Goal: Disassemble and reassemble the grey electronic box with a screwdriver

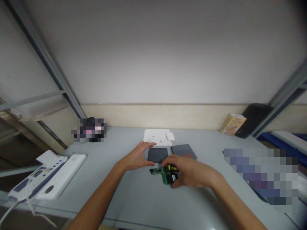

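My right hand (187, 169) grips a green circuit board (165, 175) with black and yellow parts on it, held just in front of a dark grey casing half (158, 154). Thumb and fingers of my left hand (139, 156) spread around the left side of that casing, one at its far edge and one at its near edge. Behind my right hand lies a second grey casing piece (183, 150), partly covered by the fingers. On a white sheet (155, 134) beyond the casing sit several tiny dark screws (153, 136).
A small white case (170, 136) rests at the sheet's right edge. To the left are a white power strip (39, 175) with cables and a white slab (63, 175). A yellow box (232, 124) and a black object (254, 119) stand at the back right. Blurred items flank the table (144, 198).
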Demonstrator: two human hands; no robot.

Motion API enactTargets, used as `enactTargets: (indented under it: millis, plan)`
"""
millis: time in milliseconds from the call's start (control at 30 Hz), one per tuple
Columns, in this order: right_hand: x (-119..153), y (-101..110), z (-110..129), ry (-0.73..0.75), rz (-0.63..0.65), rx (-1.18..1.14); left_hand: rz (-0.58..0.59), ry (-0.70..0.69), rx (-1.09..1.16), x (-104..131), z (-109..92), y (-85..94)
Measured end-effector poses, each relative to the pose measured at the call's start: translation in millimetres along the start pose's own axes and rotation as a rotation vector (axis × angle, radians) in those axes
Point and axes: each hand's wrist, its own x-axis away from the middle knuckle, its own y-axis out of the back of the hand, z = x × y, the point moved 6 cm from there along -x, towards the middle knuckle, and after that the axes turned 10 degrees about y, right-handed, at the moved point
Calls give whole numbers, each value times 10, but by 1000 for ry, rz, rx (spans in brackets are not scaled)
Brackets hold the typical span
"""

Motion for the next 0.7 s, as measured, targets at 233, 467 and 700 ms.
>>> enactTargets:
  millis: [233, 467, 700]
  plan:
    - [37, 356, -60, 52, -256, 67, 3, -52, -53, 23, -142, 14]
    - [123, 404, -512, -68, -284, 80, -30, -66, -140, 67, -283, -21]
    - [81, 312, -560, -68, -230, 54, 19, -75, -195, 64, -270, -186]
